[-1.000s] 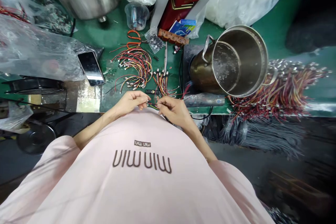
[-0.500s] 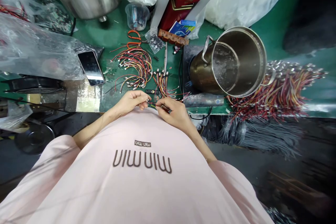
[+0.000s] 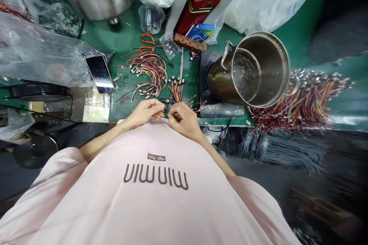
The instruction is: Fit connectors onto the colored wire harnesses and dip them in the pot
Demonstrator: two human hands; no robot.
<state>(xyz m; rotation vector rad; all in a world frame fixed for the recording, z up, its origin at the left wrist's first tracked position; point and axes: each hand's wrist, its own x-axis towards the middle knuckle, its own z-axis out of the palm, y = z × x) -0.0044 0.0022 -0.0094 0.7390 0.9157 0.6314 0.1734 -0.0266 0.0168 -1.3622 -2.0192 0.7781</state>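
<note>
Well, in the head view the left hand (image 3: 143,111) is curled nearly closed, thumb and fingers pinching one end of a thin coloured wire lead (image 3: 168,111). The right hand (image 3: 184,116) closes on the same lead from the other side, so the lead sits between the two hands, just above the shirt front (image 3: 155,199) and near the edge of the green bench (image 3: 126,99). It looks light, soft and floppy, and the best hold is probably right at its small end, pinched gently, though that end is too tiny to make out clearly. Just ahead lie loose leads (image 3: 146,72), a smaller bunch of leads (image 3: 176,90), orange-handled pliers (image 3: 147,42) and a phone (image 3: 99,74), with a steel pot (image 3: 250,71) off to the right.
</note>
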